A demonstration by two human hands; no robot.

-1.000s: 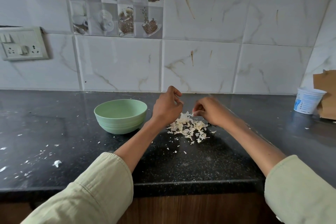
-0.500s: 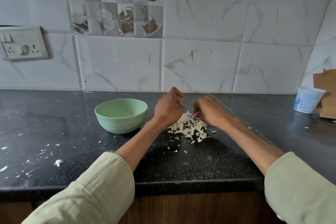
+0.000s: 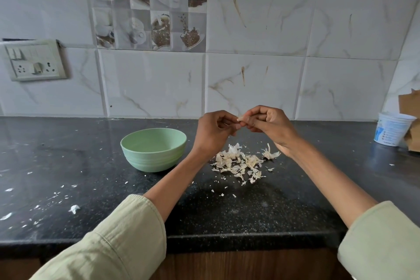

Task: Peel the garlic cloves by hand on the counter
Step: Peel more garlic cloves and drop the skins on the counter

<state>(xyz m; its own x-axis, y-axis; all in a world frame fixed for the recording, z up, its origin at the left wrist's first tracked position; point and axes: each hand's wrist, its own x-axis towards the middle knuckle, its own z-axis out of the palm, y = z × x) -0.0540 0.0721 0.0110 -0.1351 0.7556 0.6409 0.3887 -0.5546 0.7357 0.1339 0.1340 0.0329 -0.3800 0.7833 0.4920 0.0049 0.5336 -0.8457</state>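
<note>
A small pale garlic clove [image 3: 241,118] is pinched between the fingertips of both hands, held in the air above the counter. My left hand [image 3: 213,130] grips it from the left and my right hand [image 3: 269,124] from the right. Below the hands a pile of white garlic skins [image 3: 238,162] lies on the black counter [image 3: 68,166]. A light green bowl [image 3: 153,153] stands just left of my left hand; its inside is not visible.
A white plastic cup [image 3: 392,128] and a piece of brown cardboard [image 3: 411,118] sit at the far right by the wall. Skin scraps [image 3: 73,208] are scattered at the left. A switch and socket plate [image 3: 34,60] hangs on the tiled wall. The counter's front edge [image 3: 227,237] is near.
Both hands rose from the skin pile on the counter and came together in the air, now holding a clove between them.
</note>
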